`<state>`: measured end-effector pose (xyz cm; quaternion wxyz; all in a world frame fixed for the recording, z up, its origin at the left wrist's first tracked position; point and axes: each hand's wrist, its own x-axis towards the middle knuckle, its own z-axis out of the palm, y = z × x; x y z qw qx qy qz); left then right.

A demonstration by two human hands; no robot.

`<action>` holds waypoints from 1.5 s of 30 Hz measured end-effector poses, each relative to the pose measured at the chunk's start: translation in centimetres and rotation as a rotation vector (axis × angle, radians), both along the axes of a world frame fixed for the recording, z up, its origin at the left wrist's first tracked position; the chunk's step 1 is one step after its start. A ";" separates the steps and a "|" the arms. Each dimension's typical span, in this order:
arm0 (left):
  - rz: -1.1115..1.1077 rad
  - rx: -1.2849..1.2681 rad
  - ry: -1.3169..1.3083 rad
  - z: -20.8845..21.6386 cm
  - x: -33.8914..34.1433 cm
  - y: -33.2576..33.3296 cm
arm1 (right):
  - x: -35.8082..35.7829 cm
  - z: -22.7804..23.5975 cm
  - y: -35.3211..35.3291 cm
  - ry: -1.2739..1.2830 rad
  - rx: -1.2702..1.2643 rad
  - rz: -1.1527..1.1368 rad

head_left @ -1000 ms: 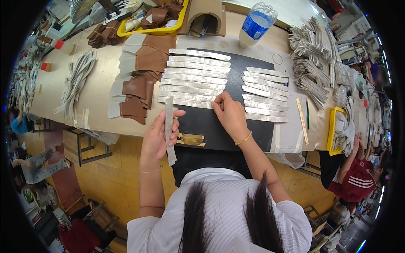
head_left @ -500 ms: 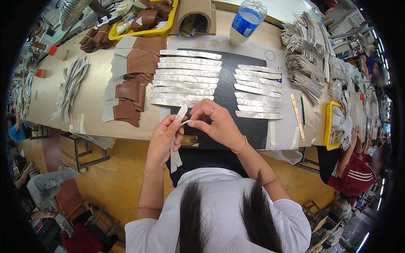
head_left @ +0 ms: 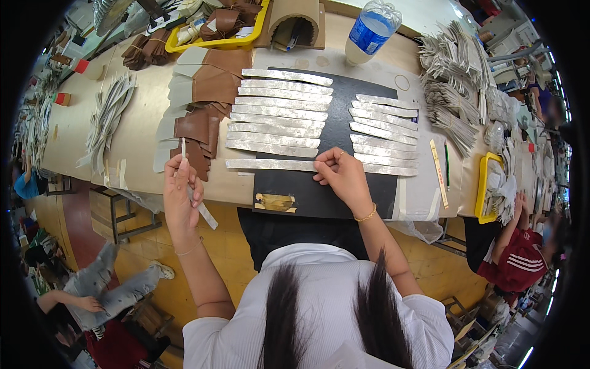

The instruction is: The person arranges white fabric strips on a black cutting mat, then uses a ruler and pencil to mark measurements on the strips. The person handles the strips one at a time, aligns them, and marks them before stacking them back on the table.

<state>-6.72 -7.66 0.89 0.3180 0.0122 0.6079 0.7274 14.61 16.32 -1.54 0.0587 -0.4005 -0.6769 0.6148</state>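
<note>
Long tan-topped counter (head_left: pixel 67 135): spans the view; carries everything below.
Flat black rectangular board (head_left: pixel 341 123): middle of counter, up to its near edge.
Left column of long silvery-grey flat strips (head_left: pixel 279 106): laid near-parallel; overhangs the board's left edge.
Overlapping brown leather-like pieces with pale grey parts (head_left: pixel 215 86): just left of that column, limiting room there.
Loose heap of pale bundled strips (head_left: pixel 452 98): right of board.
Right column of shorter silvery strips (head_left: pixel 384 136): runs past the board's right edge.
Yellow plastic tray with brown rolls (head_left: pixel 215 47): far side, left.
Tan arched block (head_left: pixel 295 12): beside tray.
Clear blue-labelled bottle of cloudy liquid (head_left: pixel 375 34): upright, beyond the board.
Yellow plastic basket with white pieces (head_left: pixel 483 190): near edge, right.
Left hand (head_left: pixel 180 190): over near edge of counter, thumb and fingers pinching a narrow grey strip (head_left: pixel 208 216); tip points up, tail hangs below.
Right hand (head_left: pixel 344 178): fingers curled at right end of a lone silvery strip (head_left: pixel 270 164); pinching or pressing, cannot tell. Strip lies just nearer than left column, apart from it.
Pale yellow flat stick (head_left: pixel 438 175): right of board.
Slim green pencil (head_left: pixel 448 167): beside stick.
</note>
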 end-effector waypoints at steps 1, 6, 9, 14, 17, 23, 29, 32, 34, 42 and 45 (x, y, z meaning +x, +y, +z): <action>0.005 -0.008 0.018 0.2 0.1 0.0 | -0.3 0.0 -0.1 0.002 0.018 0.008; -0.102 0.058 -0.183 0.5 2.6 2.0 | -1.9 0.5 -0.9 -0.036 0.211 0.042; -0.163 0.118 -0.256 -0.4 4.0 2.8 | -2.0 -0.2 -1.3 -0.004 0.416 0.064; -0.260 0.141 -0.282 -0.7 5.6 4.2 | -2.2 -1.3 -1.5 0.028 0.632 0.070; -0.275 0.123 -0.286 -0.5 6.3 4.7 | -2.3 -1.1 -1.9 0.006 0.687 0.040; -0.305 0.185 -0.254 0.1 8.8 6.4 | 0.1 1.1 -1.6 0.175 -0.039 0.242; -0.278 0.433 -0.212 1.7 12.0 9.6 | 4.3 2.8 -2.4 0.369 -0.569 0.179; -0.388 0.380 -0.159 1.3 12.8 10.2 | 8.0 3.9 0.5 0.192 -0.181 0.156; -0.467 0.285 -0.086 0.4 12.9 10.6 | 10.7 4.2 2.8 0.107 0.120 0.116; -0.828 -0.155 1.083 -2.1 16.6 13.2 | 14.7 1.4 8.6 -0.239 0.637 0.027; -0.955 -0.215 1.368 -3.8 17.8 14.4 | 14.5 1.0 9.0 -0.258 0.667 0.041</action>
